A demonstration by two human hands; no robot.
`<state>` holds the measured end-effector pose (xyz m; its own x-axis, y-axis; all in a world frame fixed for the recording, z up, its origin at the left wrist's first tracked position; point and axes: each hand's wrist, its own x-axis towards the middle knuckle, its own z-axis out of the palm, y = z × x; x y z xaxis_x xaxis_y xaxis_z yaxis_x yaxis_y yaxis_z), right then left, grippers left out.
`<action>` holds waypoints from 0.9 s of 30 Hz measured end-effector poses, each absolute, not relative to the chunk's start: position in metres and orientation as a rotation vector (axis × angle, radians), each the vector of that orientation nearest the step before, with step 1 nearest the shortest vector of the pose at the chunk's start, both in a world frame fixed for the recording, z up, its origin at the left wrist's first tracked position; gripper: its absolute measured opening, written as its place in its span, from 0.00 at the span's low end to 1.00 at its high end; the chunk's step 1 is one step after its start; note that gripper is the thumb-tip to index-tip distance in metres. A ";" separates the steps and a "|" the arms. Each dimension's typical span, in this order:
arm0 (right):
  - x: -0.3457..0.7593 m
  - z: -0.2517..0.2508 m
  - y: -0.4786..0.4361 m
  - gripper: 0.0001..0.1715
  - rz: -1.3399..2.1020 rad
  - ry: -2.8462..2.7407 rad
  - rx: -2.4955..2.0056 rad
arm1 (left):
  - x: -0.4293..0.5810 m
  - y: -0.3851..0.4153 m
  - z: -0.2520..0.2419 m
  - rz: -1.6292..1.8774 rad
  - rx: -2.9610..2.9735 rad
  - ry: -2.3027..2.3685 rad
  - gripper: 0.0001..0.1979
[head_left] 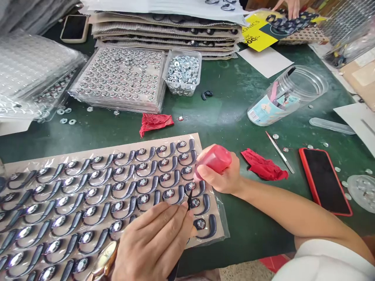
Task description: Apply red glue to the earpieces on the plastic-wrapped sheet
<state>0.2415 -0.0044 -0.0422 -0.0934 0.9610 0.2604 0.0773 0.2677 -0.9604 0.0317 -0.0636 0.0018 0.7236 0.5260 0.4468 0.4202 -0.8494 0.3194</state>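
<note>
My left hand [155, 238] is closed around black pointed tweezers [190, 197], their tip at a small round silver speaker in one of the black ear-hook earphone shells [200, 189]. Just above that shell, my right hand [224, 177] grips a pink squeeze bottle [215, 158], tilted with its nozzle down by the tweezer tip. Rows of similar hooked shells, most with a silver disc in the round end, lie on a film-covered cardboard sheet [209, 244]. My left hand hides part of the lower right rows.
Behind the sheet stand a speaker tray [117, 76], a tub of washers [183, 72] and stacked cardboard layers [166, 35]. At right are a clear jar [266, 111], red cloth [263, 164], metal tweezers [279, 152] and a phone [325, 181]. Another person's hand [293, 8] touches black parts.
</note>
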 end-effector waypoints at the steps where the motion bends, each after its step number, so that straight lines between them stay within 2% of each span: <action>1: 0.241 -0.042 -0.005 0.09 1.027 -1.465 -1.016 | 0.034 -0.064 0.000 0.804 2.743 0.784 0.12; 5: 0.237 -0.038 -0.005 0.11 0.978 -1.522 -0.985 | 0.042 -0.071 -0.003 0.862 2.848 0.879 0.13; 12: 0.235 -0.040 -0.001 0.09 0.719 -1.641 -0.941 | 0.046 -0.073 0.003 0.699 3.125 0.767 0.11; 17: 0.236 -0.042 -0.001 0.11 0.849 -1.610 -1.069 | 0.046 -0.073 0.004 0.689 3.099 0.811 0.13; 22: 0.237 -0.038 0.000 0.11 0.740 -1.555 -0.972 | 0.047 -0.074 0.002 0.697 3.084 0.843 0.13; 27: 0.239 -0.038 0.001 0.12 0.776 -1.544 -1.052 | 0.049 -0.072 0.003 0.702 3.045 0.881 0.16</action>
